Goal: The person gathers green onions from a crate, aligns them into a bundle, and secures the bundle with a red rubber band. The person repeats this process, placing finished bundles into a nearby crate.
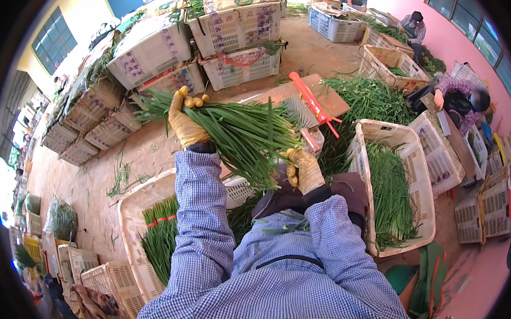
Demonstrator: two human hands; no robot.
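Observation:
In a yellowed glove, my left hand [188, 120] grips a large bunch of long green leafy stalks [248, 129], likely Chinese chives, around its leafy part. The bunch lies across in front of me, its pale cut ends to the right. Also gloved, my right hand [304, 170] is at those lower ends, its fingers curled; whether it pinches any stalks cannot be told. Just beyond is a wooden board [322, 92] with a bundle of red ties [309, 97] and a metal plate with a row of spikes [298, 112].
On my left a white plastic crate [126, 235] holds chives bound with a red band; another crate [427, 201] on my right holds loose ones. Loose stalks [369, 98] are heaped beyond the board. Stacked crates [242, 69] stand ahead. A person [459, 98] sits at the right, others farther back.

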